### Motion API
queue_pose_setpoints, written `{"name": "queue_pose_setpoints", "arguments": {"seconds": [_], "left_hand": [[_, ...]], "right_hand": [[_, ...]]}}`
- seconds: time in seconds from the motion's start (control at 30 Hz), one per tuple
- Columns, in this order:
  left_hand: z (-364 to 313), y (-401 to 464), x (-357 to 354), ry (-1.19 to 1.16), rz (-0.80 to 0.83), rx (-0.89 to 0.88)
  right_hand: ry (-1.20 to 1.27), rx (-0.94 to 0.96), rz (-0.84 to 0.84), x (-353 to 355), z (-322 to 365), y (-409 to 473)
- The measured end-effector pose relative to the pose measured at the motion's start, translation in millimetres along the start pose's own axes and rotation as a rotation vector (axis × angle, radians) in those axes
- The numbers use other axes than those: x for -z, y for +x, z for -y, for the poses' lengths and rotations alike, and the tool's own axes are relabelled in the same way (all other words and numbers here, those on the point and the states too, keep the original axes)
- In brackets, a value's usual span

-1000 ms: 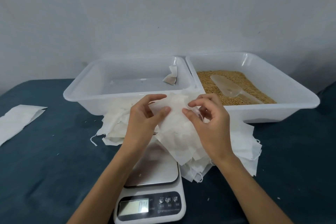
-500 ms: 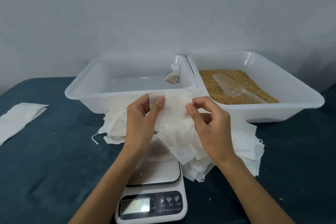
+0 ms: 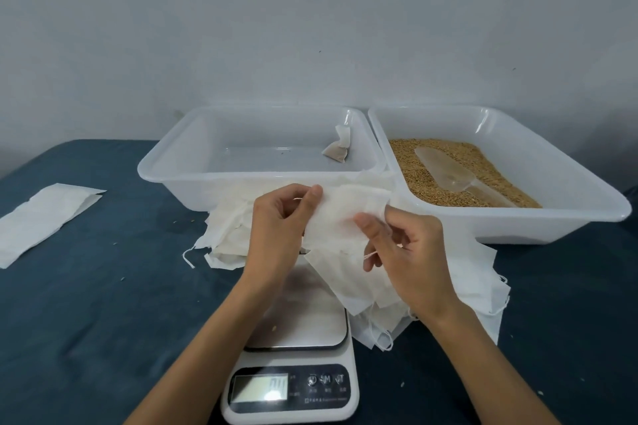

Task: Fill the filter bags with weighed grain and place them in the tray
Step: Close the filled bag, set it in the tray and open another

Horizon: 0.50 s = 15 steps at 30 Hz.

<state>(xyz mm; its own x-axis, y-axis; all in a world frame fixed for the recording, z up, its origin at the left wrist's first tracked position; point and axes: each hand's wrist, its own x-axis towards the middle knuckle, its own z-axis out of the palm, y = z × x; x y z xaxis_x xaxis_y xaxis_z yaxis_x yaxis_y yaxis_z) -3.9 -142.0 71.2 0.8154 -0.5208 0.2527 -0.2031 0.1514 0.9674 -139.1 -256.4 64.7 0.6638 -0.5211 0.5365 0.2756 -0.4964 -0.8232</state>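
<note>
The left hand [image 3: 279, 217] and right hand [image 3: 404, 252] are pinching a thin white paper filter bag [image 3: 340, 217] by its opposite edges, holding it above a white digital scale [image 3: 293, 355]. A heap of white empty bags [image 3: 480, 272] is lying beneath them on the dark blue desk [image 3: 103, 304]. Behind, a translucent plastic tray [image 3: 193, 148] is holding one filled bag [image 3: 338, 148], beside a second tray of golden grain [image 3: 455, 155] with a clear scoop [image 3: 452, 172].

Plain pale grey wall [image 3: 310, 17] fills upper half of frame, a few small dark specks on it. Dark blue cloth-covered table [image 3: 86, 321] across lower half. Even, soft light.
</note>
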Motion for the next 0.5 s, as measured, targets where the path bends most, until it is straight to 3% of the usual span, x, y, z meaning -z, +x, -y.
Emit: {"name": "queue_pose_setpoints", "arguments": {"seconds": [0.2, 0.3, 0.37, 0.43, 0.5], "left_hand": [[-4.5, -3.1, 0.4, 0.121, -0.010, -0.034], [-15.7, -18.3, 5.0, 0.294, -0.010, -0.274], [-19.4, -31.7, 12.4, 0.331, 0.169, -0.337], [-17.0, -41.8, 13.1, 0.409, 0.398, -0.278], [-12.3, -47.3, 8.1, 0.487, 0.492, -0.243]], "right_hand": [[-0.109, 0.023, 0.020, 8.4, 9.8, 5.2], [-0.179, -0.003, 0.125, 15.6, 17.9, 7.7], [-0.211, -0.023, 0.218, 19.7, 29.5, 9.8], [-0.220, -0.083, 0.342, 20.7, 42.4, 13.5], [-0.219, -0.135, 0.456, 20.0, 55.1, 18.2]]}}
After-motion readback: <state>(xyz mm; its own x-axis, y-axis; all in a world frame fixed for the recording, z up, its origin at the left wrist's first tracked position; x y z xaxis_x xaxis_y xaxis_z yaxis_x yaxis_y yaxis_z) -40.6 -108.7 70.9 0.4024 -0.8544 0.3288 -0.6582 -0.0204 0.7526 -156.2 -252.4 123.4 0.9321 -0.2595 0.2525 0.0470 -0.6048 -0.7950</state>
